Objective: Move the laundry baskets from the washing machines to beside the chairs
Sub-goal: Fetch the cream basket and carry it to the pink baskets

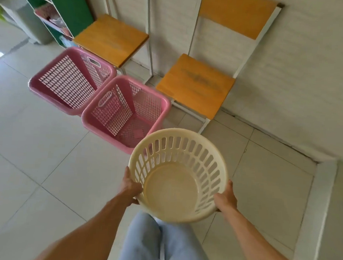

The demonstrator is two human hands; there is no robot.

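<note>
I hold a round cream laundry basket [177, 176] off the floor in front of my legs; it is empty. My left hand [131, 187] grips its left rim and my right hand [225, 198] grips its right rim. Two empty pink square baskets stand on the tiled floor just ahead: the nearer pink basket [126, 111] next to the right chair [196, 85], the farther pink basket [70, 80] in front of the left chair [112, 38]. The cream basket's far rim overlaps the nearer pink basket's corner in the view.
Both chairs have orange wooden seats and white frames and stand against a white wall [298, 77]. A green shelf unit [59, 10] stands at the far left. A white raised ledge [318, 197] runs along the floor at right. Pale tiled floor [35, 162] spreads to the left.
</note>
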